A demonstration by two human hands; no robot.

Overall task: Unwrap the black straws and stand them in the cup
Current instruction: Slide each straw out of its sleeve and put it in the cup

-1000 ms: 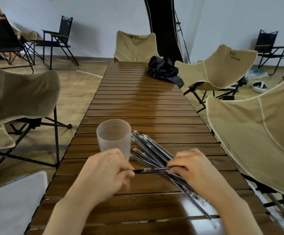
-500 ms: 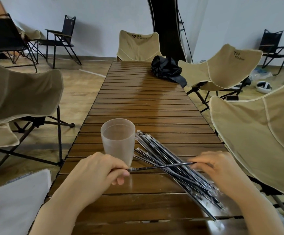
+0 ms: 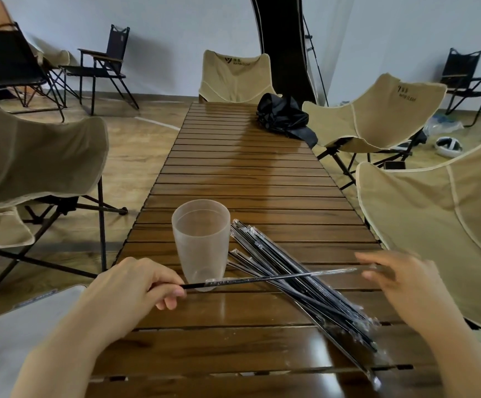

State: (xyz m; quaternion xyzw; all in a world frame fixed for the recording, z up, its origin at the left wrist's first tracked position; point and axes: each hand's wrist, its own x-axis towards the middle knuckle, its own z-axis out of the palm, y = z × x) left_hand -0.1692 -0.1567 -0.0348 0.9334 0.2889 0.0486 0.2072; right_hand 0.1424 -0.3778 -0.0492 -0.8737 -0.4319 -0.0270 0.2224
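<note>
L hand (image 3: pixel 135 285) pinches the bare end of one straw (image 3: pixel 262 280) betw. thumb & index, other fingers curled under; R hand (image 3: pixel 406 282) is blurred, but thumb & index look closed on the far end of the clear wrapper (image 3: pixel 337 272), remaining fingers loosely spread; straw hangs crosswise just above the tabletop (image 3: pixel 247 173), toward its front edge, passing in front of the cup (image 3: pixel 201 242) & over the pile (image 3: pixel 268 251); it's a thin, light, stiffish tube, so I reckon a 2-finger pinch at the very tip is enough, but squeeze too hard & it'll kink; smooth plastic inside slick film, so the sleeve should slide off w/ a straight pull along its length, no twisting; film is flimsy & prob. clings, so take it at the end, not mid-length; cup is frosted, empty, upright toward the left edge, light I'd guess & easy to tip, so lower the straw in, don't toss; pile of wrapped straws starts just right of the cup & runs diagonally toward the front right corner; tabletop is glossy brown slats w/ gaps, so a loose straw could roll or slip; black bag (image 3: pixel 283 116) sits at the far right corner; tan folding chairs (image 3: pixel 434 225) along both sides, black ones by the pale wall, wood-look floor.
</note>
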